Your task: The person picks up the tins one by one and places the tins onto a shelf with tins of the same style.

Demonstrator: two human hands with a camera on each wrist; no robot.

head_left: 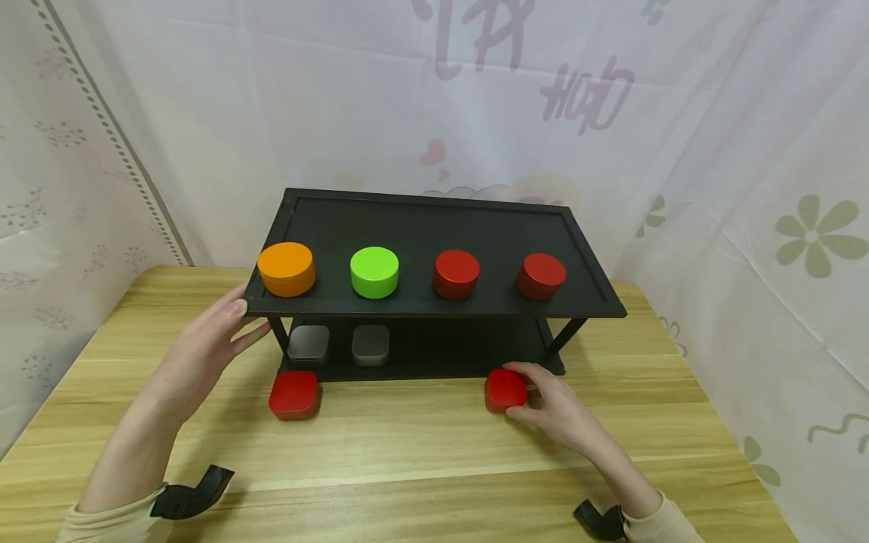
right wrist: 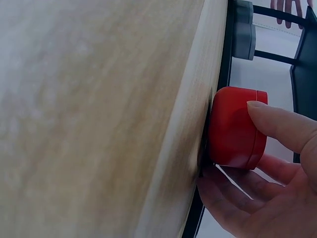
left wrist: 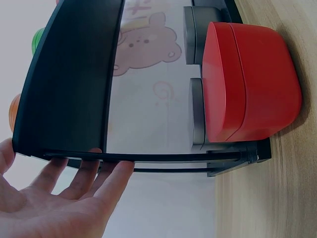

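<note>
My left hand (head_left: 207, 335) grips the left front corner of the upper board of a black two-tier shelf (head_left: 421, 226). Its thumb lies at the board's edge and the other fingers reach beneath. At the shelf's right front, my right hand (head_left: 557, 407) holds a red square tin (head_left: 505, 388) between thumb and fingers. In the right wrist view the thumb presses near the lid seam of this tin (right wrist: 235, 129), which sits low beside the shelf's bottom edge. A second red square tin (head_left: 294, 396) stands on the table before the left end of the shelf.
On the upper board stand an orange round tin (head_left: 287, 270), a green one (head_left: 375, 273) and two dark red ones (head_left: 456, 275). Two grey square tins (head_left: 370, 345) sit on the lower tier at left. A printed cloth (head_left: 204, 113) hangs behind the wooden table (head_left: 407, 467).
</note>
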